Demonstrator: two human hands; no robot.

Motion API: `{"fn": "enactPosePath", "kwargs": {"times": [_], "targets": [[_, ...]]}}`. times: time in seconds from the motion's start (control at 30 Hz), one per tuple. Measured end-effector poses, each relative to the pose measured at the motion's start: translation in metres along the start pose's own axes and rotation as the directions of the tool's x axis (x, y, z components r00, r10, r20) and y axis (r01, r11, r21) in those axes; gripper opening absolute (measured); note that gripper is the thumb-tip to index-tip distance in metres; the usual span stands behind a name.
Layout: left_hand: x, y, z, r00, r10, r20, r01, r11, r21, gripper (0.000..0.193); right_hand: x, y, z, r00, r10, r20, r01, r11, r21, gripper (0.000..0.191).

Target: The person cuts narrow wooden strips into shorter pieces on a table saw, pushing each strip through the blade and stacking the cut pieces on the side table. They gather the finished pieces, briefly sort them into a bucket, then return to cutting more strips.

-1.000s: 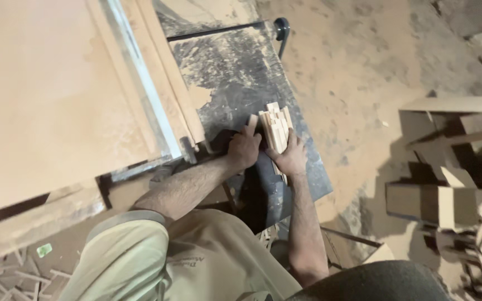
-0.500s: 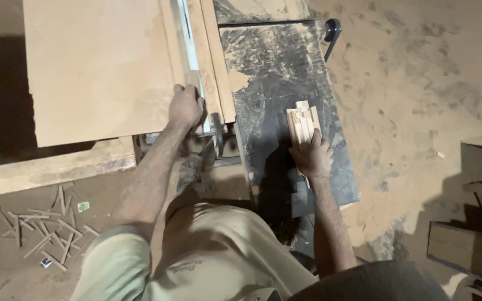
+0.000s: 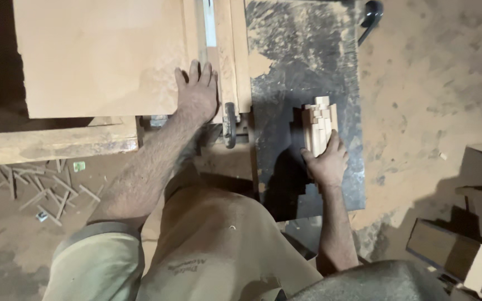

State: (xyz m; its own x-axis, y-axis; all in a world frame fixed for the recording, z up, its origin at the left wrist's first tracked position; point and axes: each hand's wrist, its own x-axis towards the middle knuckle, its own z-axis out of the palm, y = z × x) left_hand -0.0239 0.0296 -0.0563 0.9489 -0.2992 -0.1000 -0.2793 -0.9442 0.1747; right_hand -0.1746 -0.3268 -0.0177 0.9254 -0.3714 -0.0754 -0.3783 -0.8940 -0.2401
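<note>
Right hand [image 3: 327, 163] is wrapped around the near end of a bundle of short wood strips [image 3: 319, 124], which lies on the dark, dusty worktop [image 3: 302, 61]. Left hand [image 3: 197, 93] is well off to the side, fingers spread flat on the corner of a big board [image 3: 101, 56], just beside the light rail [image 3: 235, 50].

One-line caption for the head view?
Left hand flat on a board; right hand grips wood sticks on a dusty metal table.

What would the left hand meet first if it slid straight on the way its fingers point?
Probably nothing soon: the left hand lies flat on the board, fingers pointing up-frame alongside the metal rail; only board surface lies ahead.
</note>
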Motion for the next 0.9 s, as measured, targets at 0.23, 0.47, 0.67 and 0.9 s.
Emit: {"fn": "enactPosePath", "kwargs": {"times": [0.23,0.47,0.67,0.9], "targets": [[0.051,-0.014,0.01,0.988,-0.032,0.152,-0.03,0.92,0.391,0.068,0.0,0.0,0.007,0.999,-0.036,0.013,0.036,0.999,-0.006,0.105],[0.112,-0.037,0.001,0.985,-0.038,0.171,-0.013,0.958,0.288,0.071,-0.004,0.0,0.004,0.995,-0.097,0.008,0.097,0.995,-0.007,0.105],[0.151,-0.055,-0.007,0.993,-0.038,0.116,0.023,0.992,0.126,0.064,-0.004,0.0,0.005,0.993,-0.116,0.01,0.116,0.993,-0.002,0.104],[0.203,-0.081,0.013,0.997,-0.038,0.07,0.012,0.939,0.344,0.061,-0.003,-0.001,0.008,0.999,-0.032,0.008,0.032,0.999,-0.025,0.105]]}}
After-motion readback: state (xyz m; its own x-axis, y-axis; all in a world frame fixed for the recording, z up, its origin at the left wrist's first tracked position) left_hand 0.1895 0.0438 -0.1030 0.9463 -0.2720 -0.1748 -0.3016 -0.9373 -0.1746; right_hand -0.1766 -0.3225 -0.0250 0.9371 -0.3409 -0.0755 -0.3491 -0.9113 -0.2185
